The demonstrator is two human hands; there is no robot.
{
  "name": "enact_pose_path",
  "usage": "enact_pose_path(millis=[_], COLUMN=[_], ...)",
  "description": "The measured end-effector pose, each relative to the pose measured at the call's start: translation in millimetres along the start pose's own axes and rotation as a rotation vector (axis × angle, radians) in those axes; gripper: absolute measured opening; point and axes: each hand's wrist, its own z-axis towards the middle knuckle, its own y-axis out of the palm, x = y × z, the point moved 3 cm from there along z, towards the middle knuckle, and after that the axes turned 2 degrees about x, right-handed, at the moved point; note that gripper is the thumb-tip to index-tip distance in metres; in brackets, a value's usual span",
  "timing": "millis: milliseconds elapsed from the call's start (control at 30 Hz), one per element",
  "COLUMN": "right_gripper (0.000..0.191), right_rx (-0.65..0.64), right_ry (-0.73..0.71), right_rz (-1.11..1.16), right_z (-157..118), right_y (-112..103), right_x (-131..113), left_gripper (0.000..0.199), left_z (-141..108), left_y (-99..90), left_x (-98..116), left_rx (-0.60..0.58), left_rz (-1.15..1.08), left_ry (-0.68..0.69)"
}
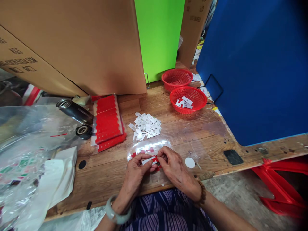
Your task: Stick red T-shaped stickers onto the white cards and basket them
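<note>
Near the table's front edge, my left hand (136, 170) pinches a small flat white plate (147, 160) between thumb and fingers. The fingertips of my right hand (173, 165) are closed at the plate's right end, on a small red piece (155, 158) that looks like film or a sticker. Whether the red piece is stuck to the plate I cannot tell. Beneath both hands lies a clear plastic sheet (166, 143) with red shapes on it, partly covered by my fingers. Just beyond it is a loose pile of similar notched plates (147, 124).
Two red baskets (176, 78) stand at the back, the front one holding several plates. Red sheets (108, 120), a dark flask (75, 111) and plastic bags (21, 179) lie left. Cardboard, a green panel (160, 38) and a blue panel (260, 70) wall the far side.
</note>
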Motion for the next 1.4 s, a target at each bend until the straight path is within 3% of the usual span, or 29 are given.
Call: enact_pose_path(millis=[200, 500, 700, 1233, 1400], right_gripper=[0.013, 0.007, 0.012, 0.013, 0.012], right_rx=[0.029, 0.036, -0.024, -0.078, -0.119], right_ry=[-0.015, -0.025, 0.054, -0.056, 0.000], right_rz=[-0.055, 0.076, 0.170, 0.192, 0.261], right_z=[-1, 2, 8, 0, -1], right_y=[1, 0, 2, 7, 9], right_x=[-3, 6, 11, 13, 15], left_gripper=[0.051, 0.050, 0.050, 0.042, 0.039], left_z=[-2, 5, 4, 0, -1], left_y=[1.5, -2.9, -4.0, -6.8, -5.8], left_x=[0, -5, -6, 4, 5], left_rx=[0.013, -0.026, -0.037, -0.080, -0.090], left_rz=[0.013, -0.006, 0.009, 0.100, 0.128], left_ry=[-0.018, -0.007, -0.037, -0.053, -0.065])
